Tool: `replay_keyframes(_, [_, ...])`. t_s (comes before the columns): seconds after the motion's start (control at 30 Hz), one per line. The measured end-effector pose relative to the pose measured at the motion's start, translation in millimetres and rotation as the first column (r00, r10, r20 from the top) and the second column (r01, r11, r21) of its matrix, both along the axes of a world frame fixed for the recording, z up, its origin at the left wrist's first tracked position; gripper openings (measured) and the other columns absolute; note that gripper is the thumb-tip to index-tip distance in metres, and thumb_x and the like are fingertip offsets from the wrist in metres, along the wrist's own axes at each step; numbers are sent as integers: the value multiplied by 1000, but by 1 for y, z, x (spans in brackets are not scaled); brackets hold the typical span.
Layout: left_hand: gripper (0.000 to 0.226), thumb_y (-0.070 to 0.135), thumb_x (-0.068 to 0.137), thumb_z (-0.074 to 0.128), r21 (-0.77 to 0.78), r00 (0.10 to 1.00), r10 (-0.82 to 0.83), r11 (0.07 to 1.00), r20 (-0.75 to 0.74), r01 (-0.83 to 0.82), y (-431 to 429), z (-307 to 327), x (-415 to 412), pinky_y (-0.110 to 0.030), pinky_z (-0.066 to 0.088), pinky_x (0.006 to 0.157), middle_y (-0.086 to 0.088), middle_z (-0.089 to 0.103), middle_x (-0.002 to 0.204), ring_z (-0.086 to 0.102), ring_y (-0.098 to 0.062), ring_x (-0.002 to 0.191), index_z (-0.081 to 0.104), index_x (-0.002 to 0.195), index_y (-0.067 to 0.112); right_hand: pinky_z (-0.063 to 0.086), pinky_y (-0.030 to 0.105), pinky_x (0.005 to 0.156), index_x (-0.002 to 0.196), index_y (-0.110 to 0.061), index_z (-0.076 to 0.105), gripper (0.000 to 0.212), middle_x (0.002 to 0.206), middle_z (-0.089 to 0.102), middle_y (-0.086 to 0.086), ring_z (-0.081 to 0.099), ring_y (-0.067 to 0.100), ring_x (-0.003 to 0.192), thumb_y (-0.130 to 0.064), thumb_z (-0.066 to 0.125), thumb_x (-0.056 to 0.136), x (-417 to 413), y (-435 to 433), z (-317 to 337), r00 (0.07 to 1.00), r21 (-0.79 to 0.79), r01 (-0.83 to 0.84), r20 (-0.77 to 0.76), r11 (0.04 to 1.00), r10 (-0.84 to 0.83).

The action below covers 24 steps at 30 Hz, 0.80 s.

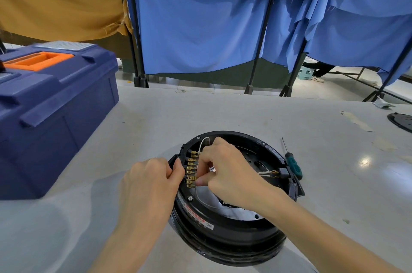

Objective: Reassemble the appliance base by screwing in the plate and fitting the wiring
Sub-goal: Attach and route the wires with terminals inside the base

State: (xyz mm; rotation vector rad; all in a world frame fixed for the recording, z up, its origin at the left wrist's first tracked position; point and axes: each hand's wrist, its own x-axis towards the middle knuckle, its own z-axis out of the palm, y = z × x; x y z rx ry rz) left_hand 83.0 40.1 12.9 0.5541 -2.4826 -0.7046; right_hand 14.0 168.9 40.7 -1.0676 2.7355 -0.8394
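A dark blue plastic toolbox (55,103) with an orange handle stands far left on the grey worktop (223,112). A green-handled screwdriver (294,167) lies just right of the round black plastic appliance base (223,235), which sits open side up near the front edge. The left hand (151,183) grips its left rim with curled fingers. The right hand (231,174) reaches inside, thumb and forefinger pinching at the row of brass spade terminals (191,170), beside a thin white wire (204,141).

No text was legible. The red-printed label (195,213) on the appliance base (223,241) and the pale sticker (64,45) on the toolbox (55,99) were too blurred.
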Motion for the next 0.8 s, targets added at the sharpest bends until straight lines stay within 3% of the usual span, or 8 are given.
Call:
replay_keyframes(0.33, [55,38,89,59,-8,1000,-12,1000,6,12,1,2,-1,-34,23,46,-4,34,44,38,-32,54,40,46,10,41,29,76,67,-23,58,24,91,43,-1,44,17,88,-10,75,78,-1,-3,-3,1000,12,26,-8,1000,-26])
replay_keyframes(0.6, [55,32,89,60,-11,1000,-20,1000,11,20,4,5,1,-36,27,51,-2,26,44,31,-32,56,33,46,11,27,24,69,63,-20,50,29,86,43,1,44,18,85,1,67,75,1,-9,-5,996,23,19,-91,1000,-16])
replay_keyframes(0.8, [58,25,88,62,-21,999,-49,999,-1,49,2,4,-1,-35,21,49,-1,19,42,25,-33,53,25,45,13,22,23,64,67,-20,50,27,89,45,5,43,19,83,2,65,76,2,-16,-5,994,15,8,-111,1000,-7])
